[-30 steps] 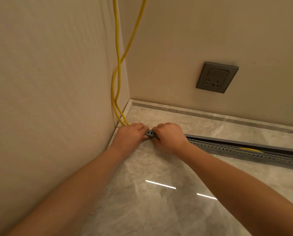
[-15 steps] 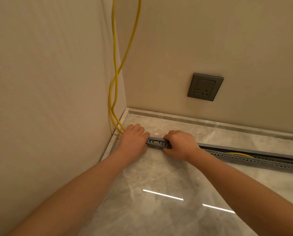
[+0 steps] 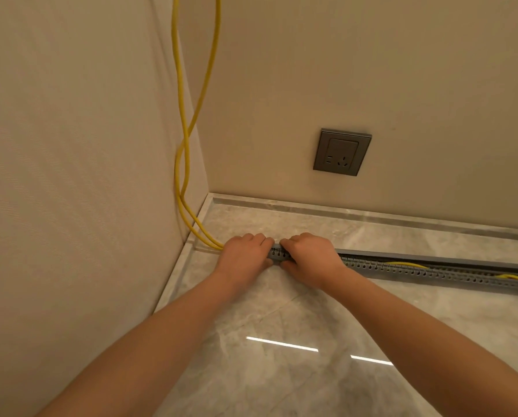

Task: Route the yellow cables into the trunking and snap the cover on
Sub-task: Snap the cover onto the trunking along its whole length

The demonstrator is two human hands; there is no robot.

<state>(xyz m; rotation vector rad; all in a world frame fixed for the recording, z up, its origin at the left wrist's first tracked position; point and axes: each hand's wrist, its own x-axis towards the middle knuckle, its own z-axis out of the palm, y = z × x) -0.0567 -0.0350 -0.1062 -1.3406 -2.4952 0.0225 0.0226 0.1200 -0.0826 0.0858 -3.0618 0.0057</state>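
Our left hand (image 3: 243, 256) and right hand (image 3: 309, 257) curl their fingers over the near end of the grey slotted plastic trunking (image 3: 432, 270), knuckles almost touching, each clamped down on it. Whether the flat grey cover strip (image 3: 432, 257) is under them we cannot tell. Two thin yellow cables (image 3: 183, 164) drop down the wall corner and enter beneath our left hand; loops show inside the open channel further right. We judge the routing step unfinished: next, tuck those loops down, then press the cover along the marble floor (image 3: 282, 371) run

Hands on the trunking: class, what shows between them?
In the head view, a short slotted stretch of grey trunking shows between the left hand and right hand.
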